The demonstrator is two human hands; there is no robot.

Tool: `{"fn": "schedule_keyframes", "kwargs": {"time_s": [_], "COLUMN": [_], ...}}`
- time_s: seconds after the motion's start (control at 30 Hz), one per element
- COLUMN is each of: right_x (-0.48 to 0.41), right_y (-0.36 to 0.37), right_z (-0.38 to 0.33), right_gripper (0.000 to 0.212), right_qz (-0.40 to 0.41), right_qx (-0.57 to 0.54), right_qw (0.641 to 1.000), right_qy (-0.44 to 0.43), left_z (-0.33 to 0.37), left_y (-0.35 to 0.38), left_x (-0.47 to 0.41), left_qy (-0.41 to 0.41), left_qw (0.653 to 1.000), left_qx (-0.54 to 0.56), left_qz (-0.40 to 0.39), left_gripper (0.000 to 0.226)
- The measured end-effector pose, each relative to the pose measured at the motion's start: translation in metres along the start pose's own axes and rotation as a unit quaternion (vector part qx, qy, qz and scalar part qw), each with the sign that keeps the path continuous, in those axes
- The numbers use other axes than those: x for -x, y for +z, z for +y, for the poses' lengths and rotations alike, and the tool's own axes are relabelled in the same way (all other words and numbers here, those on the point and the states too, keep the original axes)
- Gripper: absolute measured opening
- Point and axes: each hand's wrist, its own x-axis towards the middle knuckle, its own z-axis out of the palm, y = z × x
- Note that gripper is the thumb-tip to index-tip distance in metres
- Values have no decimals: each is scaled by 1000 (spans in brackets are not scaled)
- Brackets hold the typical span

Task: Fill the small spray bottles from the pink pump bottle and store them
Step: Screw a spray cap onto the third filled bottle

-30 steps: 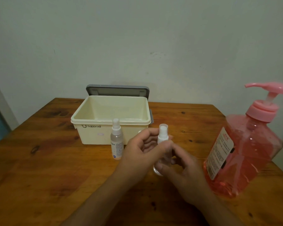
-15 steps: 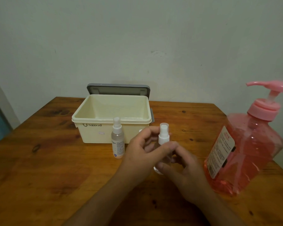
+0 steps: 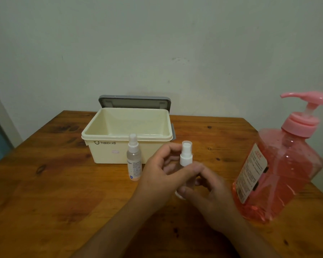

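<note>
A plain pale wall backs a wooden counter [image 3: 45, 192]. The pink pump bottle [image 3: 280, 170] stands upright at the right edge, with its spout pointing left. Its side label carries print too small to read. A cream storage box [image 3: 127, 138] sits open at centre rear. Its front is marked with a smile symbol and text reading roughly "happy.vdl". A grey lid [image 3: 134, 101] stands behind it.

The left hand [image 3: 162, 175] curls its fingers round the upper body of a small spray bottle [image 3: 186, 155], and the right hand [image 3: 213, 200] grips the lower body. This bottle is held upright, spray head uppermost, above the counter between box and pump bottle. The pump bottle lies to its right, nearer the right hand. The spray head probably has to come off before filling.

A second spray bottle [image 3: 133, 159] stands upright just before the box; its label is illegible.
</note>
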Motion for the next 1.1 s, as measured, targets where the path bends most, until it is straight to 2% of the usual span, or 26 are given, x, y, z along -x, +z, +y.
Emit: {"fn": "schedule_keyframes", "kwargs": {"time_s": [0.17, 0.3, 0.47, 0.8, 0.97, 1.1], "right_x": [0, -1, 0, 0, 1, 0], "right_y": [0, -1, 0, 1, 1, 1], "right_z": [0, 0, -2, -3, -2, -3], "right_gripper": [37, 44, 37, 40, 45, 40], "right_qz": [-8, -7, -12, -10, -12, -8], "right_qx": [3, -2, -1, -34, -32, -30], "right_qw": [1000, 1000, 1000, 999, 999, 999], "right_qy": [-1, 9, 3, 18, 24, 19], "left_z": [2, 2, 1, 7, 6, 3], "left_y": [0, -1, 0, -2, -1, -1], "left_x": [-1, 0, 1, 0, 1, 2], "left_qy": [11, 15, 18, 12, 22, 25], "left_qw": [1000, 1000, 1000, 1000, 1000, 1000], "left_qx": [-4, -10, -3, 21, 12, -16], "left_qz": [13, 13, 24, 0, 0, -5], "left_gripper": [34, 42, 44, 27, 29, 35]}}
